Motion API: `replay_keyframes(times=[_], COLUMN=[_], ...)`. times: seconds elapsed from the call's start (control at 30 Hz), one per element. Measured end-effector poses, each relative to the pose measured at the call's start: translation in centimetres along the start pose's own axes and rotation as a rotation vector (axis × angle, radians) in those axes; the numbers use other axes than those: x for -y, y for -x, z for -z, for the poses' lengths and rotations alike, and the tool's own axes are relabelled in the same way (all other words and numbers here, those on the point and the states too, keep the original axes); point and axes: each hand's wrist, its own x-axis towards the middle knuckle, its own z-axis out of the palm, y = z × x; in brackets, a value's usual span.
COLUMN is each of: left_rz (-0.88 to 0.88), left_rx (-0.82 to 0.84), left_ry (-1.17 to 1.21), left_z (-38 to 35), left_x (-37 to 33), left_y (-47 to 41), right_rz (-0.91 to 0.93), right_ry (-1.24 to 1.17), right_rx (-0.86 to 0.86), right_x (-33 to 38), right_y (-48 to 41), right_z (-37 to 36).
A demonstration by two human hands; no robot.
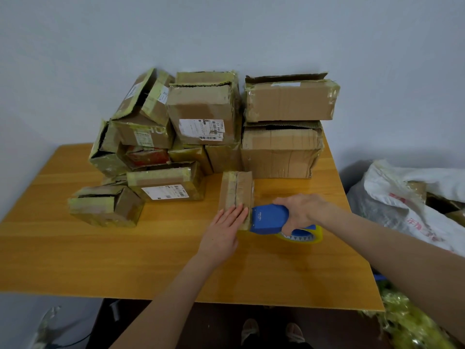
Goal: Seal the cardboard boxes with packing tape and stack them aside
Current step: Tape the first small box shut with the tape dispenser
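Note:
A small flat cardboard box [236,190] lies on the wooden table [125,260], its top seam running away from me. My left hand [225,227] presses flat on the box's near end with straight fingers. My right hand [302,210] grips a blue tape dispenser [269,219] holding a yellowish tape roll [305,235]. The dispenser's front edge sits against the box's near right corner.
A pile of several worn, taped cardboard boxes [203,114] stands along the back of the table against the wall, with two larger boxes [281,149] stacked at the right. White plastic bags [402,205] sit right of the table. Crumpled tape scraps [412,321] lie on the floor.

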Motion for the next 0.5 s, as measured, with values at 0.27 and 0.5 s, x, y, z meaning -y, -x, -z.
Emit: replay_keyframes(times=[0.27, 0.5], left_rz=[-0.027, -0.012], left_rx=[-0.037, -0.052], left_ry=[0.012, 0.047], left_z=[-0.3, -0.3], left_x=[0.4, -0.2], left_y=[0.0, -0.1], right_rz=[-0.101, -0.215], right_ry=[-0.270, -1.248], right_rx=[0.023, -0.297], right_x=[-3.2, -4.3], right_y=[0.3, -0.5], right_z=[-2.0, -4.3])
